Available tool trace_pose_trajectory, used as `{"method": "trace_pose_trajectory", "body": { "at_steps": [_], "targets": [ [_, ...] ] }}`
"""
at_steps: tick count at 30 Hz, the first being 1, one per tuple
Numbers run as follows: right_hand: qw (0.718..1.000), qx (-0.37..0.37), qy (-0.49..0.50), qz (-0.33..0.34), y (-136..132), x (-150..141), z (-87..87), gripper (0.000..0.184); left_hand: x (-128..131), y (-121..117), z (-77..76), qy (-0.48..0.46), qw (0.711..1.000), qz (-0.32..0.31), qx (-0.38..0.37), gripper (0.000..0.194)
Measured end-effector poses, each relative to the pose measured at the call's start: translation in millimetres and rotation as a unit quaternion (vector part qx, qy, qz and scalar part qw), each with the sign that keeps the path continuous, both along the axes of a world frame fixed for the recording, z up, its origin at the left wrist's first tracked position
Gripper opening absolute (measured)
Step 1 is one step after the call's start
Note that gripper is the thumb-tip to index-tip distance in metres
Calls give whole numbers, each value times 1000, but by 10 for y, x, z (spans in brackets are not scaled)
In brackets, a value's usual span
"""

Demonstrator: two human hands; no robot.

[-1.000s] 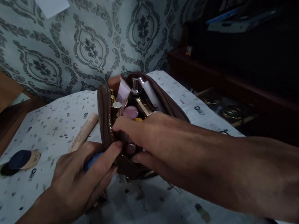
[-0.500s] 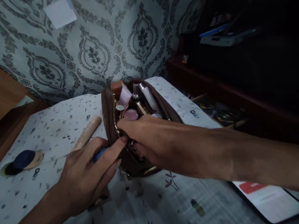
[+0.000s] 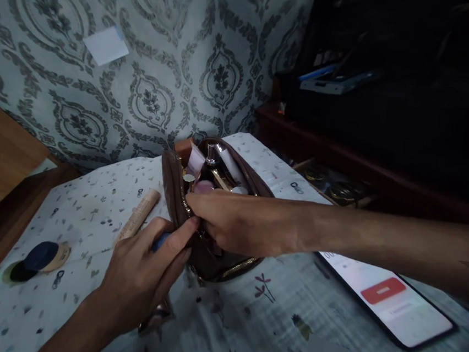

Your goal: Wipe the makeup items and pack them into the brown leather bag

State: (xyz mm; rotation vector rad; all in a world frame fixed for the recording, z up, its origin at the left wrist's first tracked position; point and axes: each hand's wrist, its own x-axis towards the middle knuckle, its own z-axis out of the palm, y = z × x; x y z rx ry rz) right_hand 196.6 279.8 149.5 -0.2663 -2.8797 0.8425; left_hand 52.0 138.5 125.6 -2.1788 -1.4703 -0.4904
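A brown zip makeup bag (image 3: 171,184) lies wide open on the cloth, crowded with cosmetics. Among them are a pale pink tube (image 3: 195,161), a bottle with a shiny silver cap (image 3: 210,154) and a round pink item (image 3: 205,187). My right hand (image 3: 230,222) reaches into the front part of the bag, its fingers curled down; whatever they hold is hidden. My left hand (image 3: 147,261) is closed on the bag's near-left edge. A blue item (image 3: 160,241) shows between its fingers, mostly covered.
Left of the bag lie a beige tube (image 3: 138,215) and a small jar or bottle with a dark blue cap (image 3: 40,256). A lit phone (image 3: 415,321) rests under my right forearm. A patterned cloth (image 3: 103,196) covers the surface. A dark wooden ledge (image 3: 304,136) stands back right.
The view has shifted, showing more of the phone. My right hand is still in the bag, turned slightly, and my left hand keeps its hold on the edge.
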Motion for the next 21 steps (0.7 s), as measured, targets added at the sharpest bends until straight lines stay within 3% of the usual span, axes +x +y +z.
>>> {"method": "trace_pose_trajectory", "body": {
  "at_steps": [8,13,16,21],
  "targets": [
    [994,0,-79,-81,15,-129,52,13,-9,-46,4,-14,1000,-6,-5,38],
    [986,-30,-138,-91,-29,-58,281,13,-8,-74,-4,-15,1000,4,-12,44],
    [988,-88,-97,-76,-28,56,429,14,-25,-131,-23,-31,999,18,-14,50],
    [981,-140,33,-132,18,286,481,21,-174,-339,-158,-76,992,92,-32,42]
  ]
}}
